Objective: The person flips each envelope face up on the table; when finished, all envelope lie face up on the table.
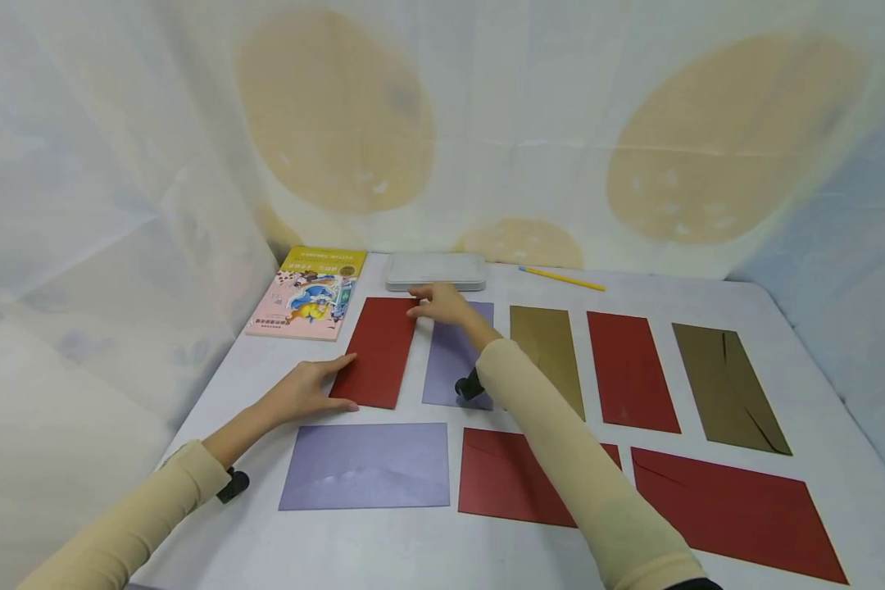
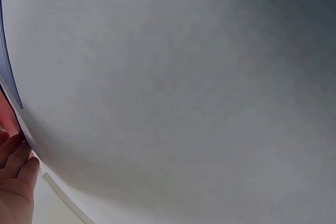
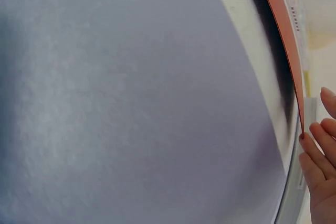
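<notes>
A red envelope (image 1: pixel 374 352) lies upright at the back left, between both hands. At its lower left corner my left hand (image 1: pixel 306 391) has thumb and fingers spread, touching the edges. My right hand (image 1: pixel 442 305) reaches across to the upper right corner, its fingertips right at the edge; in the right wrist view the fingers (image 3: pixel 317 153) are fairly straight against the corner. A shadow runs under the red envelope's edge there. Beneath my right wrist lies a lilac envelope (image 1: pixel 446 360), partly hidden. Another lilac envelope (image 1: pixel 365 467) lies crosswise in front of my left hand.
A gold envelope (image 1: pixel 546 336), a red one (image 1: pixel 630 369) and an olive-brown one (image 1: pixel 730 389) continue the back row. Two red envelopes (image 1: pixel 737 508) lie crosswise at the front right, one partly under my right sleeve. A booklet (image 1: pixel 306 299), a pale flat case (image 1: pixel 437 269) and a yellow pencil (image 1: pixel 564 279) lie behind.
</notes>
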A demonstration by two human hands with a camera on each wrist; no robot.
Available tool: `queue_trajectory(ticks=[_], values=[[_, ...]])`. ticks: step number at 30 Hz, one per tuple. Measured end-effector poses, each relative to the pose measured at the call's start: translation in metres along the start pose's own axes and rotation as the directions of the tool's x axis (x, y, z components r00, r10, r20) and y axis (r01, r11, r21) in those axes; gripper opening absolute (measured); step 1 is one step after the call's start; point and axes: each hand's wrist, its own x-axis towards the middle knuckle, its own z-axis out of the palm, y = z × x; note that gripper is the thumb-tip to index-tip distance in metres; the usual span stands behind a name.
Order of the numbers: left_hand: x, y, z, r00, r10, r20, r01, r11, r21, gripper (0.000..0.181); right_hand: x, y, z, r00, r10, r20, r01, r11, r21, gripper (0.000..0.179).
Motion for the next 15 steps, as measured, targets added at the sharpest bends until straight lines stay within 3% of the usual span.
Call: queue_trajectory(ticks=[5, 15], values=[[0.001, 0.001, 0.000, 1.000, 0.007, 0.001, -0.007, 1.000, 0.011, 0.094, -0.003, -0.002, -0.007, 0.999, -0.030, -0.038, 0.032, 0.998, 0.061, 0.052], [0.000, 0.004, -0.006, 0.996, 0.085, 0.007, -0.085, 0.996, 0.016, 0.079, -0.013, -0.008, -0.016, 0.992, -0.062, -0.106, 0.086, 0.969, 0.231, 0.052]])
